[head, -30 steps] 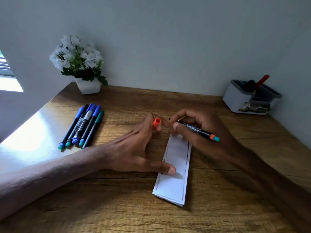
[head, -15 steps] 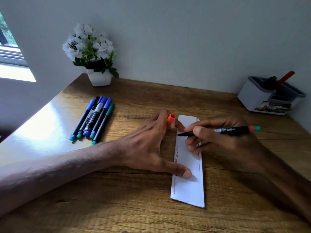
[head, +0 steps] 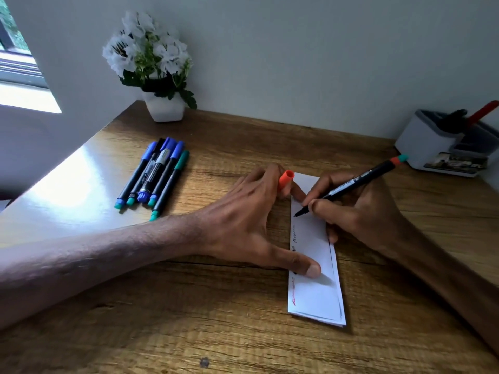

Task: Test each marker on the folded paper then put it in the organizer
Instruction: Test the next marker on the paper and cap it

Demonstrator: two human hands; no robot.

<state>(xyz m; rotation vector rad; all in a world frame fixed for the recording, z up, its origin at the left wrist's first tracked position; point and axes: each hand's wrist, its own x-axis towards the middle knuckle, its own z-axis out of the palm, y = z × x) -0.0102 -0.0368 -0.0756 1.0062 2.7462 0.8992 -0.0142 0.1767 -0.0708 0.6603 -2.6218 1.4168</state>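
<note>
- The folded paper (head: 316, 298) lies lengthwise on the wooden bench (head: 189, 319), a narrow white strip running away from the person, with red and dark scribbles along its left edge.
- The left hand (head: 243, 225) is spread wide. Its thumb (head: 305, 267) presses flat on the middle of the paper, and its fingers (head: 270, 179) at the far end pinch an orange cap (head: 285, 178).
- The right hand (head: 359, 209) grips a black marker (head: 351, 184) in a writing hold, fingers curled round the barrel. The tip touches the paper near its far left edge, and the orange-and-teal tail points towards the organizer.
- The grey-and-white organizer (head: 421, 147) stands at the far right of the bench against the wall, with a red-handled item and a dark item standing in it.
- Five capped markers (head: 154, 174), blue and teal, lie side by side on the left of the bench, well apart from the paper.
- A white pot of white flowers (head: 164, 106) sits at the back left corner.
</note>
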